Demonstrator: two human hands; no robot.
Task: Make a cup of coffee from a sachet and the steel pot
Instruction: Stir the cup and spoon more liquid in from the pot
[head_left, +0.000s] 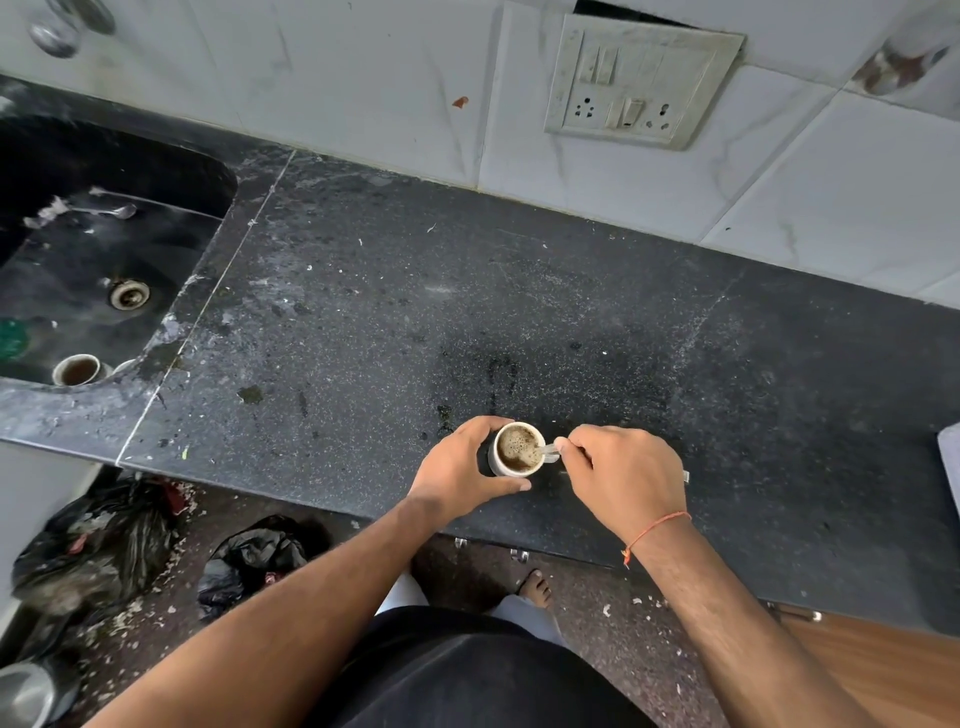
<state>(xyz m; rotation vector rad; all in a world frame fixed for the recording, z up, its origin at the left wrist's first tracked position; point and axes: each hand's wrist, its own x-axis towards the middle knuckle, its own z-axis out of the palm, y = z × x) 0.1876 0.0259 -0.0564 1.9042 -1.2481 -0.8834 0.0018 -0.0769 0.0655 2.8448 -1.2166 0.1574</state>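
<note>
On the speckled black stone counter (467, 291), our left hand (457, 467) wraps the small round white cup (514, 449) of frothy coffee. Right hand (628, 473) pinches a shiny metal spoon (548, 453) dipped inside.

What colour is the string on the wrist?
Orange. The thread is tied round the wrist of the right hand, seen clearly in the head view.

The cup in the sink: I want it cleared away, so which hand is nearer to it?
Left. The left hand grips the coffee cup on the counter, on the side toward the sink cup; the right hand, holding a spoon, is farther.
</note>
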